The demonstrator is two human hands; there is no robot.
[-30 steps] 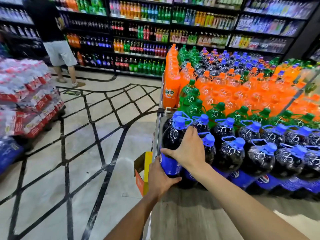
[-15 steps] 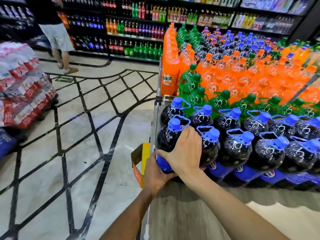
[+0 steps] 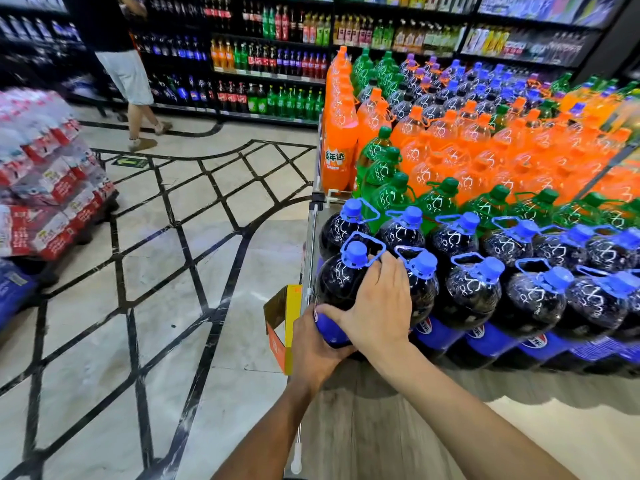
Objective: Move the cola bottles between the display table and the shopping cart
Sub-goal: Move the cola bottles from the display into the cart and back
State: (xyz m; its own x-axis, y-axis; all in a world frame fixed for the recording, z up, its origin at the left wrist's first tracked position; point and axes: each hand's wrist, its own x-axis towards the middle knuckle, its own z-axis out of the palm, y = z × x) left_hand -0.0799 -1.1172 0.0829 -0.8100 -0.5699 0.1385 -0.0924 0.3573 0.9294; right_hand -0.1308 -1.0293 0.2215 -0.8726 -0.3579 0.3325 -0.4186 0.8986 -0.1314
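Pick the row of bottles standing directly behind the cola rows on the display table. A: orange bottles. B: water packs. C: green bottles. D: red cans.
C: a row of green bottles stands right behind the blue-capped cola bottles, with the orange bottles farther back.

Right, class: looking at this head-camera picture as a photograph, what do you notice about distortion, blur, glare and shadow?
Head view: the wide lens bends the floor lines and shelves into curves; the walking person and water packs at the left edge are blurred; shop lights glint on the cola bottles; both hands on the corner bottle are sharp; a dark shadow lies under the front row.
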